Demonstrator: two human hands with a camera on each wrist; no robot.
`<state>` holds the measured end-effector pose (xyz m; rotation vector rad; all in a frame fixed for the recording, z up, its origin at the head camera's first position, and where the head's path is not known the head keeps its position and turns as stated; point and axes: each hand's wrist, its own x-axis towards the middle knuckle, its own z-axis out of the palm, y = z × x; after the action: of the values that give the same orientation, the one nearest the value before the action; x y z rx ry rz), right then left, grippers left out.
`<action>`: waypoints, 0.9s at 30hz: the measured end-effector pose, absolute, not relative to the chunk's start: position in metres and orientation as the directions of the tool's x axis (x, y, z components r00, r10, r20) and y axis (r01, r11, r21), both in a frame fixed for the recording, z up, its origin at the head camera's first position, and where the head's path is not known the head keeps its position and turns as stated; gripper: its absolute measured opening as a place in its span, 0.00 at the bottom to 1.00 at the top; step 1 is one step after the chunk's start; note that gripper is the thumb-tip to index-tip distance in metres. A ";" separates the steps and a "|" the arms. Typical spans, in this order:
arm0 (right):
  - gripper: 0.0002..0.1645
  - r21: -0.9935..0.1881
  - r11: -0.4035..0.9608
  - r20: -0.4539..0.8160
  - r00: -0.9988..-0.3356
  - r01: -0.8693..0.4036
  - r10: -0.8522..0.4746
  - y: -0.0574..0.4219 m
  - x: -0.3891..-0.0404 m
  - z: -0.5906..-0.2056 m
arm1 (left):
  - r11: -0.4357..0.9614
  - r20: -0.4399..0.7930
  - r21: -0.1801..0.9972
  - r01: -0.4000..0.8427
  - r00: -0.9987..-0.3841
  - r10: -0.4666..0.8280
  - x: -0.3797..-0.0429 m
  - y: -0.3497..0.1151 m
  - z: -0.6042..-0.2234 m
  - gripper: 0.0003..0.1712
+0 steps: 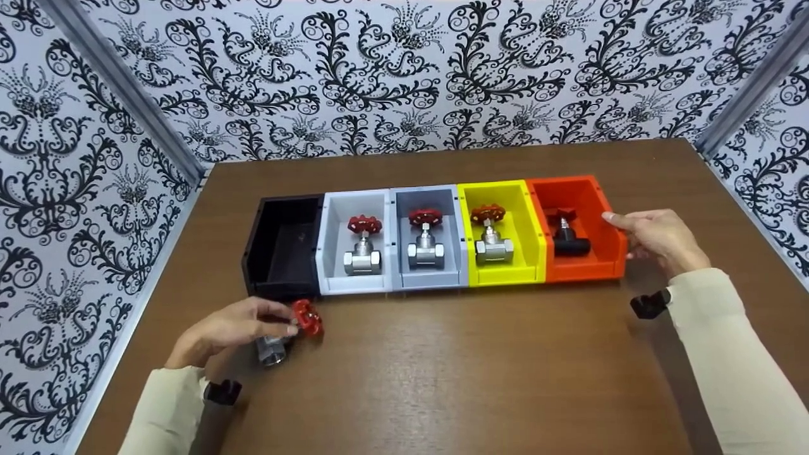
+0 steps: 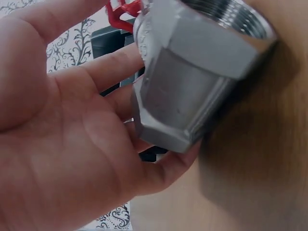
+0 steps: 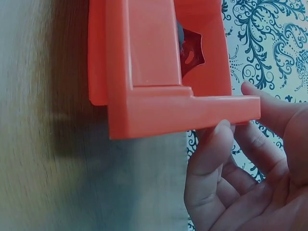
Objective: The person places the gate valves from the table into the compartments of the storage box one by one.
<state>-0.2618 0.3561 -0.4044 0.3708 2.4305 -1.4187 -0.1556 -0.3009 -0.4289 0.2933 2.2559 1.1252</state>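
My left hand (image 1: 237, 325) holds a steel gate valve (image 2: 192, 72) with a red handwheel (image 1: 308, 317), low over the table in front of the black bin (image 1: 284, 294). In the left wrist view its threaded opening faces up and away from the palm, while the fingers curl behind the body. On the far right, my right hand (image 1: 663, 237) grips the side wall of the orange bin (image 1: 584, 272). Its thumb lies at the rim and the other fingertips touch the outside (image 3: 219, 139). A black valve (image 1: 572, 245) with a red handle sits inside that bin.
Joined in a row between the black and orange bins are a white bin (image 1: 354, 287), a grey bin (image 1: 430, 280) and a yellow bin (image 1: 505, 275). Each holds a steel valve with a red handwheel. Patterned panels (image 1: 404, 76) stand behind and beside the brown table (image 1: 442, 379).
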 end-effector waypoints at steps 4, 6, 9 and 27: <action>0.45 -0.787 0.490 -0.371 -0.922 0.374 0.108 0.354 -0.261 -0.403 | 0.658 -0.403 0.752 -0.024 -0.807 0.431 -0.154 -0.297 -0.428 0.19; 0.46 -0.788 0.492 -0.360 -0.925 0.371 0.121 0.353 -0.261 -0.403 | 0.675 -0.388 0.738 0.007 -0.814 0.433 -0.153 -0.296 -0.428 0.19; 0.48 -0.785 0.507 -0.339 -0.932 0.356 0.129 0.350 -0.261 -0.403 | 0.683 -0.346 0.728 0.067 -0.823 0.450 -0.153 -0.295 -0.429 0.15; 0.40 -0.729 0.599 -0.276 -0.943 0.332 0.188 0.341 -0.262 -0.398 | 0.697 -0.278 0.698 0.164 -0.835 0.475 -0.152 -0.292 -0.434 0.13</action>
<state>-0.2616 0.3412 -0.3983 0.4357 2.6535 -1.2622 -0.1524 -0.2922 -0.4341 0.4934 2.4646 0.9527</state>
